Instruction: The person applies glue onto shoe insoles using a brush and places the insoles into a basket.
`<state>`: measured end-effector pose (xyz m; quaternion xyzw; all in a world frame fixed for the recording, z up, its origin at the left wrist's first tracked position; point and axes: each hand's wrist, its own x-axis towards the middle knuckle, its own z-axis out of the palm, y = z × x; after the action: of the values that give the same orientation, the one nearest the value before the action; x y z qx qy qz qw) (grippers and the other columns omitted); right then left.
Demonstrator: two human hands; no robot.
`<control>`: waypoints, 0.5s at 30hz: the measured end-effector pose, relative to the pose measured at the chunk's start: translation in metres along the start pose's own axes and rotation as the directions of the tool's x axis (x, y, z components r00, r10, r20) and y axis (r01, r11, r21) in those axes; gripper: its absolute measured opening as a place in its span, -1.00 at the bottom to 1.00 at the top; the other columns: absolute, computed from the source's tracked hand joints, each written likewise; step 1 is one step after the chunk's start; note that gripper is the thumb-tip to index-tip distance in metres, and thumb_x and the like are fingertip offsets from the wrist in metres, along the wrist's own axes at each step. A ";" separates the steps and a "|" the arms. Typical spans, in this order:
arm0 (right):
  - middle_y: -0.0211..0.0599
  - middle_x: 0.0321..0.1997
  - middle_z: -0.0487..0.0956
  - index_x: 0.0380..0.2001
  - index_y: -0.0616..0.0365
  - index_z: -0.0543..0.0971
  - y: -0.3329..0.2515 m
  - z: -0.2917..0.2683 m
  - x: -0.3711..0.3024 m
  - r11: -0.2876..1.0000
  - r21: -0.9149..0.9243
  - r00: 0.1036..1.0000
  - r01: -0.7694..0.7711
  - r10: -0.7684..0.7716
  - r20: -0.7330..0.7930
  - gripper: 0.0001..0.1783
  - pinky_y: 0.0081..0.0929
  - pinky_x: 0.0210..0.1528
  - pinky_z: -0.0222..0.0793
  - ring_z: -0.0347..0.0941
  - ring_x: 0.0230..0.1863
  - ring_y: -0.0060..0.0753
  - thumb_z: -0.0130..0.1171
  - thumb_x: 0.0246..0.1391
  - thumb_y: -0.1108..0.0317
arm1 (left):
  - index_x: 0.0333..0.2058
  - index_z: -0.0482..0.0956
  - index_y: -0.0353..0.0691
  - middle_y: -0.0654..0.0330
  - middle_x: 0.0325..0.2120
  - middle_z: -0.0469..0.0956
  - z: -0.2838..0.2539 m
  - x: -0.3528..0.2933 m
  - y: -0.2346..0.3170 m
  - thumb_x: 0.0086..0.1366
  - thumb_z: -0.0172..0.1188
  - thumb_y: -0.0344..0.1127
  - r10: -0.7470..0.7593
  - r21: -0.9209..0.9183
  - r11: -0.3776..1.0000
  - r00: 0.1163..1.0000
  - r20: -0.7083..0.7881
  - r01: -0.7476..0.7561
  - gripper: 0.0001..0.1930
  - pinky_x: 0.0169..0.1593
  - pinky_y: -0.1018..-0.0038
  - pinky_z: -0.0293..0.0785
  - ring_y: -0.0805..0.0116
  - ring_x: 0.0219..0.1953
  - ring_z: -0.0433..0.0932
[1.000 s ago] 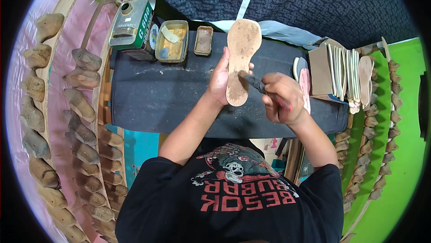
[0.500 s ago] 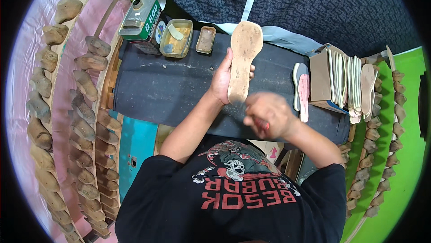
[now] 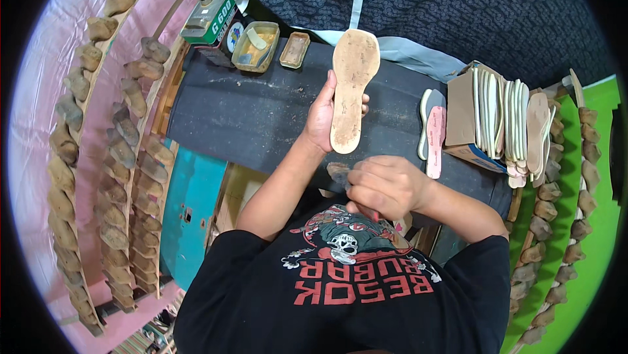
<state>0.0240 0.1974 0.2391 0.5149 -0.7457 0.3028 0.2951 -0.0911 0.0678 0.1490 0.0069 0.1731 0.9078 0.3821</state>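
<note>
My left hand [image 3: 320,118] grips a tan shoe sole [image 3: 353,86] by its edge and holds it upright over the dark work table [image 3: 242,118], the worn flat face turned toward me. My right hand [image 3: 386,187] is lower, close to my chest, closed around a small brush [image 3: 338,172] whose dark bristles stick out to the left. The brush is just below the heel end of the sole and does not touch it.
At the table's far edge stand a green glue can [image 3: 209,17], a yellow tub [image 3: 255,46] and a small tray [image 3: 294,50]. A cardboard box of insoles [image 3: 484,118] and a pink insole [image 3: 435,138] lie on the right. Racks of shoe lasts [image 3: 118,151] flank both sides.
My right hand with the brush has drawn back from the sole's face, down toward my chest. My left hand still holds the sole in about the same place.
</note>
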 end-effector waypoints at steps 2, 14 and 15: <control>-0.28 -0.44 0.54 -0.30 0.19 0.48 0.008 -0.021 0.000 0.997 0.080 1.000 -0.007 0.005 0.014 -0.70 -0.37 -0.44 0.54 0.55 -0.48 -0.28 0.39 0.01 0.32 | 0.07 0.49 -0.20 0.03 -0.33 0.62 -0.001 -0.007 -0.006 0.44 -0.14 0.30 0.049 0.022 0.999 0.998 -0.041 -0.048 -0.35 -0.24 0.41 0.59 0.26 -0.36 0.56; -0.15 -0.43 0.56 -0.22 0.26 0.46 0.033 -0.023 -0.019 0.888 0.141 0.893 -0.438 0.448 -0.046 -0.75 -0.36 -0.46 0.48 0.58 -0.50 -0.20 0.29 0.08 0.45 | 0.07 0.50 -0.12 0.15 -0.25 0.64 0.009 -0.026 -0.032 0.45 -0.20 0.31 0.028 -0.013 0.999 0.990 -0.135 -0.030 -0.36 -0.19 0.33 0.64 0.30 -0.28 0.65; -0.11 -0.43 0.55 -0.24 0.27 0.45 0.038 -0.025 -0.011 0.809 0.192 0.816 -0.555 0.575 -0.064 -0.81 -0.39 -0.48 0.44 0.57 -0.52 -0.20 0.23 0.14 0.46 | 0.11 0.49 -0.10 0.20 -0.21 0.64 0.014 -0.025 -0.034 0.45 -0.22 0.31 0.033 -0.026 0.999 0.991 -0.128 -0.037 -0.36 -0.14 0.31 0.64 0.31 -0.21 0.65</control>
<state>-0.0060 0.2338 0.2412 0.2731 -0.8185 0.4676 0.1920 -0.0482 0.0767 0.1540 -0.0536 0.1843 0.9153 0.3542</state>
